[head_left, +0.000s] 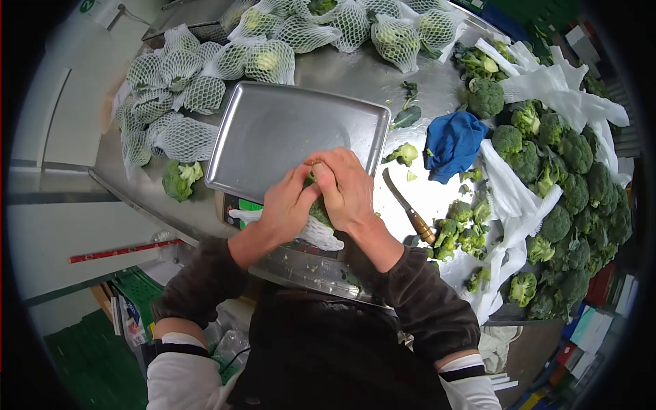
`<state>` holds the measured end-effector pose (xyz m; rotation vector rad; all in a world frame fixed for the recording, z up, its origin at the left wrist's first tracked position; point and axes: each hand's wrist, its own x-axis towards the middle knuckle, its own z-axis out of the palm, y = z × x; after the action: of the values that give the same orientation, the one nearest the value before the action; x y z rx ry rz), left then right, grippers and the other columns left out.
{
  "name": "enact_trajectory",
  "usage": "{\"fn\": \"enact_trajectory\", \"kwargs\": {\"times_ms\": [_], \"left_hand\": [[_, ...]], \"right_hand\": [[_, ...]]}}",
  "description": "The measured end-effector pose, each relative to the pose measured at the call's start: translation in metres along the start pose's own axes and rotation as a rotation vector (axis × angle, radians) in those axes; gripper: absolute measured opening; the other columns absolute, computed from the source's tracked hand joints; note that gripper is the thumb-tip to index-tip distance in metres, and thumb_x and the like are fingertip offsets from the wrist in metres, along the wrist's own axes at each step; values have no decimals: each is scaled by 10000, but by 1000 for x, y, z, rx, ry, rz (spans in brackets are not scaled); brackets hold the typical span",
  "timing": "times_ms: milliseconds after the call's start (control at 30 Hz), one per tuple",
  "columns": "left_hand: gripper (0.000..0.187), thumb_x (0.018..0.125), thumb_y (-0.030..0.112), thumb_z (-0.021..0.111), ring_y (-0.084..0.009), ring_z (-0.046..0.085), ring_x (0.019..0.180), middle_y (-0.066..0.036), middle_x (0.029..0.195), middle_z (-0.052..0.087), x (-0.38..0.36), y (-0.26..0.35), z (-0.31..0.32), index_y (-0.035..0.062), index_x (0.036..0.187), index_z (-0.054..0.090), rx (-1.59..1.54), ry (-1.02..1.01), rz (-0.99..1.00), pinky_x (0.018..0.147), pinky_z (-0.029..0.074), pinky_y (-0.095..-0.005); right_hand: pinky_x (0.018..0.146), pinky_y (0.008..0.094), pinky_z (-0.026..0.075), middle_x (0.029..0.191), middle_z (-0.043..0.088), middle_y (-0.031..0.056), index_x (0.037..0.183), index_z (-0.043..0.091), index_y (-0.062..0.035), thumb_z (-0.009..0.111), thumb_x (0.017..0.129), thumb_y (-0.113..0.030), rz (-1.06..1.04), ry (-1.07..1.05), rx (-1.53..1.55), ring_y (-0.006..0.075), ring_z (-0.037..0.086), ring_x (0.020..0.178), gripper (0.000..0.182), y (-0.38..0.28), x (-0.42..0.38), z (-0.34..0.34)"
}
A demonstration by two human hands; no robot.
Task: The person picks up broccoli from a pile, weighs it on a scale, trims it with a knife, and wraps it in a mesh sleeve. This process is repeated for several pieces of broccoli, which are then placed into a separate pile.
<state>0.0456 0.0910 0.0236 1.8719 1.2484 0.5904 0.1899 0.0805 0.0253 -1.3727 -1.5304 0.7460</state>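
Both hands meet over the near edge of a steel weighing tray (301, 116). My left hand (283, 199) curls its fingers round a broccoli head (320, 212), mostly hidden under the hands. From the other side my right hand (344, 188) closes over the same broccoli, its fingers bent across the top. Just below the hands, a white net sleeve (320, 234) lies bunched over the scale's front panel. To the right of my right hand, a curved knife (408, 207) with a wooden handle rests on the steel table.
Netted broccoli (270, 60) lines the back and left of the table. A loose broccoli head (180, 179) sits left of the tray. Cut broccoli pieces (461, 229) and a blue cloth (454, 145) lie to the right. Beyond them are a big broccoli pile (567, 184) and white netting (509, 225).
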Motion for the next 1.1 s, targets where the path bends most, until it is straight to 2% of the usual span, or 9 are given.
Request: {"fn": "enact_trajectory", "kwargs": {"times_ms": [200,300,400,600,733,833,967,1033,1100], "left_hand": [[388,894,311,426,-406,531,975,-212,1098,535,-4,-2,3,39,1169,463,79,31,43,797,428,-446],[404,888,309,445,-404,537,977,-219,1088,545,2,8,-4,28,1178,463,112,57,82,797,430,-453],[396,893,261,468,-391,525,1029,-213,1137,538,15,8,-15,31,1214,448,110,132,74,856,418,-415],[422,920,270,456,-317,551,1027,-205,1201,527,13,-17,-19,28,1265,441,-22,125,14,870,416,-365],[401,934,245,429,-157,584,667,-171,1175,551,0,0,-38,17,1262,451,-159,242,-264,613,467,-283],[403,955,288,358,-65,492,521,-146,1130,565,-28,14,-49,9,1222,470,-232,424,-82,466,395,-209],[398,961,282,336,-88,534,609,-111,1056,564,-52,50,-24,-25,1167,482,-526,325,-67,539,453,-214],[344,945,235,392,-98,554,718,-105,1054,560,-60,45,-2,-21,1153,490,-666,67,-53,616,469,-222],[283,857,191,570,-121,541,668,-62,923,579,-63,58,16,6,1071,557,-460,-18,248,636,442,-262]], "right_hand": [[708,386,427,850,568,96,892,609,-95,462,859,-358,-50,49,-22,295,531,846,303,-3,-3,-3],[797,382,428,965,566,121,948,589,-85,467,843,-333,-156,-5,69,305,515,957,295,2,1,-10],[1018,381,282,1245,437,165,1174,508,-70,290,917,-459,-363,-154,47,325,392,1173,515,11,21,-17],[1062,355,235,1339,404,134,1320,382,-23,308,921,-498,-25,16,470,244,357,1267,625,25,-7,-14],[1044,351,261,1305,418,178,1281,391,14,363,900,-403,16,45,370,297,383,1240,566,19,-33,-18],[1025,354,296,1266,449,172,1279,398,-12,500,858,-385,54,172,339,300,410,1216,572,8,-50,-28],[923,359,411,1182,503,137,1260,417,-64,772,644,-262,-55,-68,199,268,511,1102,738,-64,-77,-53],[839,323,461,1072,578,116,1195,478,-38,779,659,-189,-58,-63,172,210,582,980,633,-67,-87,-53],[751,275,483,928,632,98,1111,545,-14,748,715,-135,155,97,287,160,616,853,461,-53,-97,-58]]}}
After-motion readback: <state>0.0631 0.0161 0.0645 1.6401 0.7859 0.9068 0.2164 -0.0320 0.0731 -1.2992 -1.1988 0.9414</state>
